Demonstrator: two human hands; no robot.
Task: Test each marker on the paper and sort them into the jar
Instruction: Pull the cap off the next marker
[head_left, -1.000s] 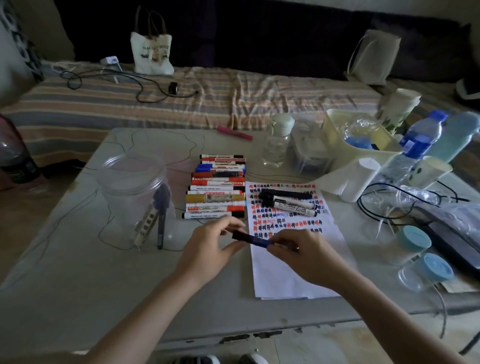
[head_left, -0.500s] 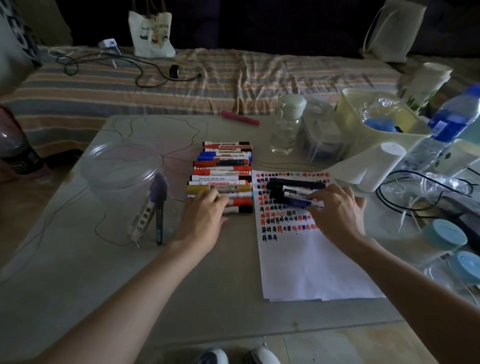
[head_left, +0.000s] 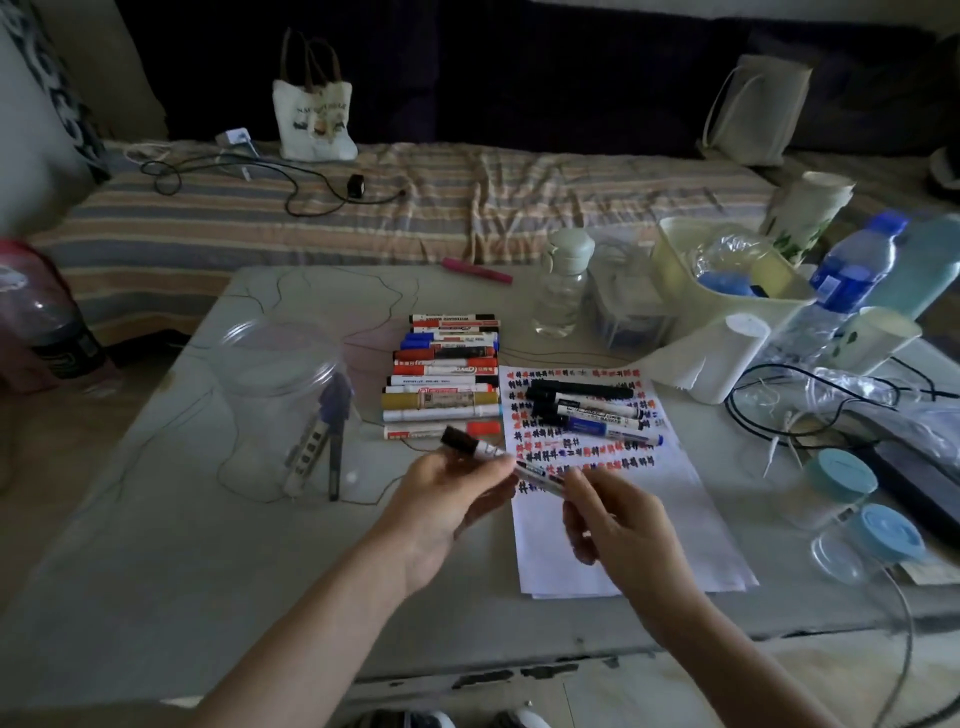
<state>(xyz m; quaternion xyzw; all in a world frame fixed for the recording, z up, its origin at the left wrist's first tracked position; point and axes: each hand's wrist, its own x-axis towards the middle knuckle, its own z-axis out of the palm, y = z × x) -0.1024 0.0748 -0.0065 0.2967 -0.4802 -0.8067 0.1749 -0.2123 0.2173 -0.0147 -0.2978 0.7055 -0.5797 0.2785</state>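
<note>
Both my hands hold a white marker with a black cap (head_left: 475, 447) over the near left edge of the paper (head_left: 623, 519). My left hand (head_left: 447, 499) grips its capped end, and my right hand (head_left: 613, 519) pinches the other end. A row of several markers (head_left: 441, 384) lies left of the paper. Several dark and blue markers (head_left: 587, 410) rest on the paper's scribbled top. The clear plastic jar (head_left: 291, 400) stands to the left with two markers inside.
A paper towel roll (head_left: 711, 358), a clear bottle (head_left: 563, 280), a yellow bin (head_left: 727, 270), water bottles and black cables crowd the table's right side. Two blue-lidded containers (head_left: 857, 504) sit at the right edge. A pink marker (head_left: 475, 270) lies at the far edge.
My right hand laid the blue marker down with the group on the paper. My left hand took a black-capped marker from the row, and both hands now hold it near the paper.
</note>
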